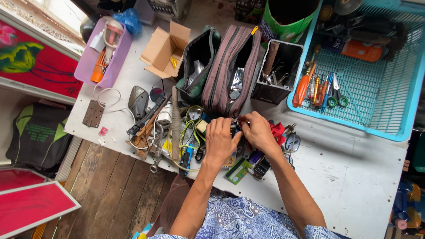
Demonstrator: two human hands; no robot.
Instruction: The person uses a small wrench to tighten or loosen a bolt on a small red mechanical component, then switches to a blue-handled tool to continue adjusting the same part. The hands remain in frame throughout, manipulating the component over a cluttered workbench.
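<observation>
Both hands in the tool pile, mid-worktop.
Your left hand (220, 139) and right hand (258, 131) meet fingertip to fingertip over the cluttered tools (190, 137), just below the brown zip pouch (232, 66) (whatever they're pinching is hidden, so can't tell the grip). Blue basket (380, 84) sits to the right.

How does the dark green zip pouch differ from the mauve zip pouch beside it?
The dark green zip pouch is shorter and darker; the mauve zip pouch is longer, paler and striped with dark zips. The green one lies nearer the cardboard box, the mauve one nearer the black bin. Both lie unzipped, with shiny contents showing.
</observation>
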